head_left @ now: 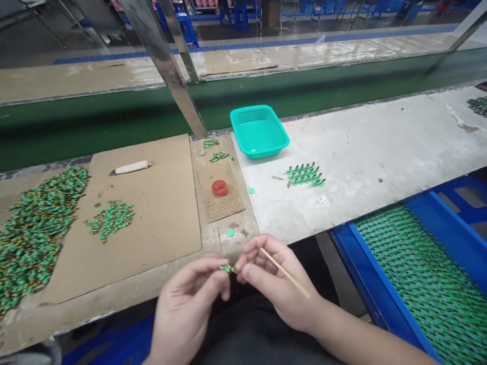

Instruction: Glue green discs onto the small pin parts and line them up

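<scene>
My left hand (194,294) pinches a small green and gold piece (227,268) just past the table's front edge. The fingertips of my right hand (274,279) meet the gold end of that same piece, and a thin wooden stick (285,274) lies across this hand, held against the palm. Beyond my hands, a green disc (230,232) rests on the table. A red cap (219,187) sits on a small piece of cardboard (224,210). On the cardboard sheet at left is a small heap of green and gold pieces (111,220).
A big pile of green pieces (41,228) covers the far left, near a tape-wrapped tool (130,168). A turquoise basket (259,132) stands at the back. Rows of assembled pieces (305,175) are on the white surface. A blue tray (353,238) of green pieces is at lower right.
</scene>
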`<state>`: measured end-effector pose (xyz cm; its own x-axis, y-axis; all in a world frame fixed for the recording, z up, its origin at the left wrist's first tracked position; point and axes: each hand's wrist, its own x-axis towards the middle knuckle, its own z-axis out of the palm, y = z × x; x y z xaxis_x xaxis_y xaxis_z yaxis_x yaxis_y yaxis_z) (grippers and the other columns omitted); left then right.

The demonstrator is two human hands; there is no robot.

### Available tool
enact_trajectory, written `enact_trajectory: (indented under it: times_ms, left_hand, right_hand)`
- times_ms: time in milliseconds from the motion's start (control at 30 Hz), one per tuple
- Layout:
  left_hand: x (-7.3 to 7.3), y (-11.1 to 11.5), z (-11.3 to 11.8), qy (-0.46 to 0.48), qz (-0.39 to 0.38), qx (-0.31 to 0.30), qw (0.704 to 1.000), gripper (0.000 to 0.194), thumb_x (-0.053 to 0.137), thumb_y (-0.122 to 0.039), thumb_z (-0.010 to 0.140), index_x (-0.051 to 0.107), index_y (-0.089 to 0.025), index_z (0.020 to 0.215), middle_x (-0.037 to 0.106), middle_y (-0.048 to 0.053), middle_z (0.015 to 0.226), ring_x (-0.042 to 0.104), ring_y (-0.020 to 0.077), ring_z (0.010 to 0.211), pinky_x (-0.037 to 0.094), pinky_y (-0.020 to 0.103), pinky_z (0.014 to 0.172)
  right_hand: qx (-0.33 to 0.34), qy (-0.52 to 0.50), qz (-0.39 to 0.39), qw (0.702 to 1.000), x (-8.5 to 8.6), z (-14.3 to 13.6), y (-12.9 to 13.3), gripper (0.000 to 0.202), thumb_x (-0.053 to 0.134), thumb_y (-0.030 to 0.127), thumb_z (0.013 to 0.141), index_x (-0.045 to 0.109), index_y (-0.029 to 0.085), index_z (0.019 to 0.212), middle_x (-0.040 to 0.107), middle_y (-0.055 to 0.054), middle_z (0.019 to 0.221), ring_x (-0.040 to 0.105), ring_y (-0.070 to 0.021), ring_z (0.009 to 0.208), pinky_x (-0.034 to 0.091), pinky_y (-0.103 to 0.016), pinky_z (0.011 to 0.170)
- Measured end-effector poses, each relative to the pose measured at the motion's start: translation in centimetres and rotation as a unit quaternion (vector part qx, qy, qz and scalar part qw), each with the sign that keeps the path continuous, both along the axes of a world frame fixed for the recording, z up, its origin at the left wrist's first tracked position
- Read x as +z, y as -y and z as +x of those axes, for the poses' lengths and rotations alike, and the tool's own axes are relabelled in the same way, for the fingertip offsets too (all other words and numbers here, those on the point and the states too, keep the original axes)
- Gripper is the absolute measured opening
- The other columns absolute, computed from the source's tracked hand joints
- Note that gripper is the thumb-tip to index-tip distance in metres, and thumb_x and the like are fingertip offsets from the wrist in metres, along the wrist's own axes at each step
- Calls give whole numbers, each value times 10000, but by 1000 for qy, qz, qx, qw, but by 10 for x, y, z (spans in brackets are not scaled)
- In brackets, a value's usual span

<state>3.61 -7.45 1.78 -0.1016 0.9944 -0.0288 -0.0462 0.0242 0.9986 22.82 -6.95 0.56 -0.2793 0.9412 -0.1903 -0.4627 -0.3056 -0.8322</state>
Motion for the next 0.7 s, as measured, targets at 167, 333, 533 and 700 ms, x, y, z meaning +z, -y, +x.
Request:
enact_trajectory:
  times_ms: [167,333,533,700]
  left_hand:
    - [2,-47,-40,-318,131,-13,939,80,830,-364,974,905,-339,989,885,-2,1016,832,154,929,670,225,889]
    - [-13,-75,-47,-356,147,-59,921,102,848,-392,956,906,-310,976,890,-15,929,813,146,798,648,221,757]
    - [-27,-73,-42,-342,161,-73,923,97,849,-393,975,913,-323,992,906,-15,989,832,146,848,669,247,840]
    - [-25,-73,-43,-351,158,-102,917,82,859,-348,970,921,-331,1020,910,-4,1025,831,165,874,671,285,868]
  right_hand:
    - [-35,359,339,869,2,35,-33,544,523,109,1111,574,242,1636,718,-174,1608,784,-276,1315,623,-549,1221]
    - [-55,379,412,827,5,36,-57,323,515,102,1150,642,230,1418,838,-84,1233,836,-204,1177,700,-379,1053]
    - [-127,361,406,830,-3,21,-62,264,598,195,1161,531,277,1403,810,-54,1247,861,-194,1125,704,-345,972]
    - [-16,482,395,782,-3,28,-61,131,576,275,1181,698,227,1170,865,-103,1192,838,-261,1089,643,-397,992]
